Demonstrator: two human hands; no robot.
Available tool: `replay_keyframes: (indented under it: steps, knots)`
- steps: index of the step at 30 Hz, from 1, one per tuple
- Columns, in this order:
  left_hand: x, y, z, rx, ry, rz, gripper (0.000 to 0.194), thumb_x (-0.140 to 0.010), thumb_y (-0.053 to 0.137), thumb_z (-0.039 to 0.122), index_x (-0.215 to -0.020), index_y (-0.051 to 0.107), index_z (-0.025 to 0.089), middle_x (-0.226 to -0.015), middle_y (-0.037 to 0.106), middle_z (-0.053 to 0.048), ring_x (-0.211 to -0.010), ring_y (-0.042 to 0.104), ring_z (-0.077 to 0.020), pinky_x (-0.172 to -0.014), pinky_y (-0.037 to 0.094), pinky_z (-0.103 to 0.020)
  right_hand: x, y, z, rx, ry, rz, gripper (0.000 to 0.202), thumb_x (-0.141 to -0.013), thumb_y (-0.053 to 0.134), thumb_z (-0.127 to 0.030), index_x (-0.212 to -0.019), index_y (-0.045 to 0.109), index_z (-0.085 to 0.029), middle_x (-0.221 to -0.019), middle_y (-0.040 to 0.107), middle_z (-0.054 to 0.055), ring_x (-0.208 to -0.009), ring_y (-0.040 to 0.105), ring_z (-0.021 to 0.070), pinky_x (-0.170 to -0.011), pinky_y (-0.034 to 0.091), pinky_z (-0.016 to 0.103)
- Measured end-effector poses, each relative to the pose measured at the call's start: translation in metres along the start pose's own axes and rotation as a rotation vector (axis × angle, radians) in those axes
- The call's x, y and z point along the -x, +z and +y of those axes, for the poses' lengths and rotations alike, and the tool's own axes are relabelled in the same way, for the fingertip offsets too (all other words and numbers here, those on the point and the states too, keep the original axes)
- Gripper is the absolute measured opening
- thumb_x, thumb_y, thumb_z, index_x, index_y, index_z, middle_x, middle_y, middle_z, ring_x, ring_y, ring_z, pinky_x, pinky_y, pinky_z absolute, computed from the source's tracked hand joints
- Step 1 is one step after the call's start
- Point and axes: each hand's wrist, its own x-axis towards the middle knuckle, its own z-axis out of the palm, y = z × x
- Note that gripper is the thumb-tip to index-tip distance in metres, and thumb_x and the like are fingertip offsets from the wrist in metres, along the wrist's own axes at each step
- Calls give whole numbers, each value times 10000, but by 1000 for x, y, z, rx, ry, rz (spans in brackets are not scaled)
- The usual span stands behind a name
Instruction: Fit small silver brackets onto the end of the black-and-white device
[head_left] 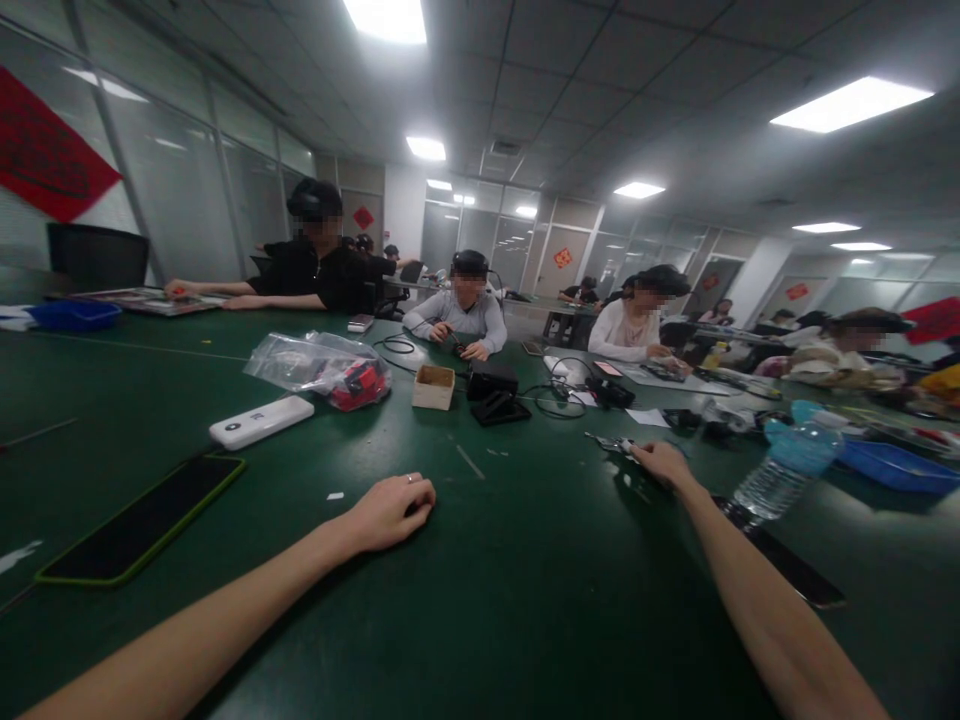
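My left hand [391, 512] rests on the green table [480, 590], its fingers curled into a loose fist with a ring on one of them. Nothing shows in it. A small white scrap [335, 496] lies just left of it. Further right, my right hand [661, 464] is closed around one end of a small shiny metal piece [619, 445], low over the tabletop. Its exact kind is too blurred to make out. Close to my right forearm are a clear water bottle [780, 478] with a light-blue part and a dark phone [799, 570].
On the left lie a green-edged phone [142, 520], a white device [262, 423] and a plastic bag [322, 368] with red items. A small cardboard box [433, 387], black case [493, 380] and cables stand ahead. A blue tray [900, 466] is at right. Several people sit around.
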Motion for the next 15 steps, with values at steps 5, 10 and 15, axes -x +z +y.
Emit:
replay_keyframes:
  steps: [5, 10, 15]
  knots:
    - [1, -2, 2, -9, 4, -3, 131, -855, 442, 221, -912, 559, 203, -830, 574, -15, -725, 545, -151, -673, 404, -247, 4, -3, -1, 15, 9, -71, 435, -847, 456, -476, -955, 693, -128, -925, 685, 128, -858, 637, 246, -680, 447, 281]
    - [0, -2, 3, -15, 2, -2, 124, -857, 453, 221, -917, 560, 201, -832, 576, -16, -725, 542, -148, -686, 403, -244, 3, -5, -1, 25, 5, -106, 476, -838, 462, -503, -1001, 684, -115, -949, 680, 145, -880, 633, 263, -695, 444, 289]
    - [1, -1, 4, -26, -8, -8, 127, -849, 454, 220, -910, 563, 200, -827, 580, -18, -723, 543, -151, -667, 401, -242, 0, -6, 2, 21, 1, -87, 460, -813, 496, -489, -992, 697, -117, -962, 682, 146, -942, 618, 282, -744, 445, 299]
